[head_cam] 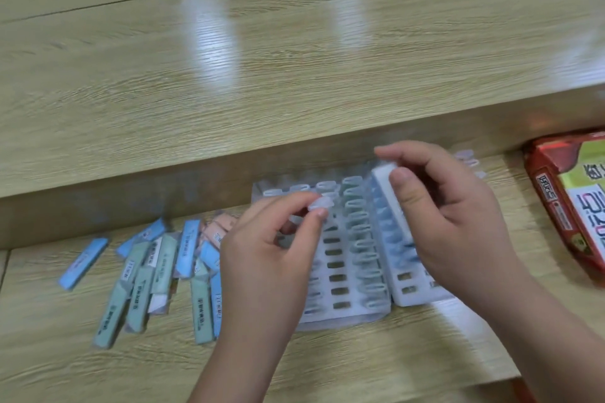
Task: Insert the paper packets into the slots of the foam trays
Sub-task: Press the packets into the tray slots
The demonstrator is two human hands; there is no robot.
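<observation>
White foam trays (343, 319) on the counter (360, 366) are seen partly filled, with several slots (337, 278) empty, while one folded packet (319, 209) is pinched by the left hand (271, 258) above them, the tilted tray (411, 296) is gripped by the right hand (451, 216), and many loose packets (154, 271) are left beside.

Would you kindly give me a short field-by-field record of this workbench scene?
left hand: pinches a pale packet over the flat foam tray
right hand: grips the tilted foam tray beside it
loose packets: heaped on the table, left of the trays
red box: right edge of the table
</observation>
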